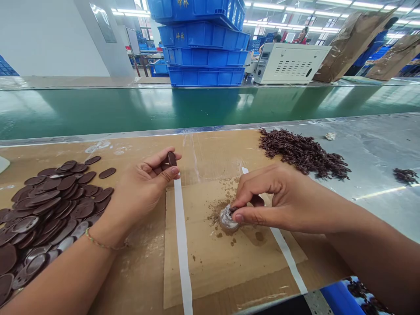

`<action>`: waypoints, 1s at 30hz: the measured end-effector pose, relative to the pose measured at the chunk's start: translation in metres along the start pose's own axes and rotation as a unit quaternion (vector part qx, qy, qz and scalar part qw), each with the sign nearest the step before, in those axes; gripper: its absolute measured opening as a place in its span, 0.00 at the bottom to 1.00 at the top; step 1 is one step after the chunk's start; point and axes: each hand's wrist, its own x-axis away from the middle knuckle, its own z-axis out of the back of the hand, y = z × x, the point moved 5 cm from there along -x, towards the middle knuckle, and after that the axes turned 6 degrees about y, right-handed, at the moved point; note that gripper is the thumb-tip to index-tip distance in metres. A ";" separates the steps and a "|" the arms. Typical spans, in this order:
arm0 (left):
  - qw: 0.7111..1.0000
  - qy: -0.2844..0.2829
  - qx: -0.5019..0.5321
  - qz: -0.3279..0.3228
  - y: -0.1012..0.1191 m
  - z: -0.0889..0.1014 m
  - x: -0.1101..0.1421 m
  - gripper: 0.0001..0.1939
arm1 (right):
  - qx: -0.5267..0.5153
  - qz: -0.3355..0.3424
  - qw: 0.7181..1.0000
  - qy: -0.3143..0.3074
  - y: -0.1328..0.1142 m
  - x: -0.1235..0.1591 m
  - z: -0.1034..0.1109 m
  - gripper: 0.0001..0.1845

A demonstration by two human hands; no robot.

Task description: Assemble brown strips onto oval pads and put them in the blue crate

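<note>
My left hand [157,168] grips a dark brown oval disc [171,158] on edge between thumb and fingers, above the cardboard. Below and left of that hand lies a big heap of similar oval discs [59,197], some shiny. My right hand [265,197] is closed in a pinch on a small dark brown piece [233,209], mostly hidden by the fingertips. That piece touches a small round dish [227,218] holding a whitish-grey substance. Beyond my right hand sits a pile of small dark brown twig-like pieces [302,151].
Brown cardboard [210,280] with white tape strips [182,262] covers the bench. A green conveyor belt [138,109] runs behind it. Across the belt stand stacked blue crates [206,54] and a white metal box [292,63]. A blue bin [341,297] sits below the front edge.
</note>
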 end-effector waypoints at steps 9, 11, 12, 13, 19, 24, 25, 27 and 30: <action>1.000 -0.007 0.002 0.003 -0.002 -0.001 -0.001 0.22 | 0.032 -0.006 0.999 0.007 0.001 0.003 0.003 0.07; 1.000 -0.007 0.003 0.005 -0.003 -0.001 -0.001 0.23 | 0.048 -0.017 0.999 0.002 0.001 0.003 0.003 0.07; 1.000 -0.006 0.000 0.005 -0.003 -0.001 -0.001 0.23 | 0.052 -0.018 0.999 0.000 0.001 0.003 0.003 0.07; 1.000 -0.006 -0.003 0.004 -0.003 -0.001 -0.001 0.23 | 0.054 -0.016 0.998 -0.001 0.001 0.003 0.002 0.07; 1.000 -0.003 -0.009 0.000 -0.006 -0.001 0.000 0.23 | 0.062 -0.004 0.998 -0.002 0.001 0.003 0.002 0.07; 1.000 -0.007 0.016 -0.001 -0.006 -0.003 0.000 0.24 | 0.063 0.002 0.998 -0.008 0.002 0.002 0.001 0.08; 1.000 -0.007 0.018 -0.001 -0.006 -0.003 0.000 0.24 | 0.062 0.003 0.998 -0.009 0.002 0.002 0.000 0.08; 1.000 -0.005 0.019 -0.002 -0.005 -0.003 0.000 0.24 | 0.060 0.003 0.998 -0.011 0.002 0.002 0.001 0.07; 1.000 0.008 0.017 -0.021 0.000 -0.003 0.001 0.27 | 0.048 0.002 0.999 0.006 0.002 0.003 0.004 0.07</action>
